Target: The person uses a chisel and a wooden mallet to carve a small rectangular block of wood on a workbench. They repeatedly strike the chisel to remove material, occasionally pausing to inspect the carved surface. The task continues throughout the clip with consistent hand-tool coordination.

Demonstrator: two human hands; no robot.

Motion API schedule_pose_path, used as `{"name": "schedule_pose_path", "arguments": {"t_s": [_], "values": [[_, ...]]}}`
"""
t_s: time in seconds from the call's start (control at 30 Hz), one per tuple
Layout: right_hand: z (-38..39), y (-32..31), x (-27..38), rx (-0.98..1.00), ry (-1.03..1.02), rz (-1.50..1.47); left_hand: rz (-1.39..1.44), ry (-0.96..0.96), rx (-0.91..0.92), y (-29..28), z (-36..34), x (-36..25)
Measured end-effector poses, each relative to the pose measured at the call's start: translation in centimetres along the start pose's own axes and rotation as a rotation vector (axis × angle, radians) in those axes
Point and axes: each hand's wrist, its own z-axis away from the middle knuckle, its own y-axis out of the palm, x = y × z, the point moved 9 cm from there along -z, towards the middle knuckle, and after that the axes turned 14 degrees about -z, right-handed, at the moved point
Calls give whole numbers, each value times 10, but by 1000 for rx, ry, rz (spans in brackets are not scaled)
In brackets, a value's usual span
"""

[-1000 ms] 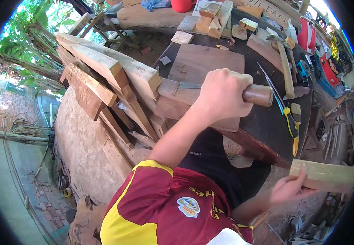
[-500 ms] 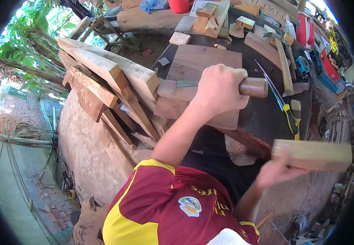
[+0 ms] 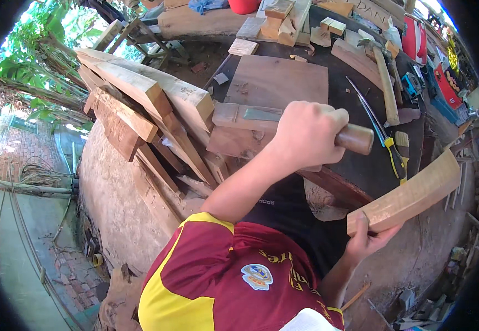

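Note:
My left hand [image 3: 312, 135] is wrapped round the brown wooden handle of a chisel [image 3: 355, 139], whose butt end sticks out to the right of the fist. The flat grey blade points left and rests on a narrow wood piece [image 3: 226, 113], which lies across a brown board [image 3: 283, 78]. My right hand [image 3: 373, 240], low at the right, grips one end of a thick pale wooden block [image 3: 413, 193]. The block slants up to the right, apart from the chisel. My left fist hides the chisel's middle.
On the dark table lie a yellow-black-handled tool [image 3: 395, 160], a brush [image 3: 402, 144] and a hammer [image 3: 386, 88]. Wood offcuts [image 3: 286, 27] are stacked at the back. Long timbers [image 3: 162, 91] lean close by my left forearm. A red case [image 3: 414, 41] stands at the far right.
The block in my right hand has tilted, its far end rising and its near end dropping. My left hand and the chisel have shifted right and slightly nearer, showing more blade.

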Motion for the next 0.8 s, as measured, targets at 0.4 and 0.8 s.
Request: {"name": "schedule_pose_path", "arguments": {"t_s": [0.4, 0.8], "values": [[-15, -14, 12, -68, -40, -122, -36, -56, 37, -10, 14, 8], [-9, -26, 27, -278, -20, -247, 49, 26, 107, -9, 20, 5]]}}
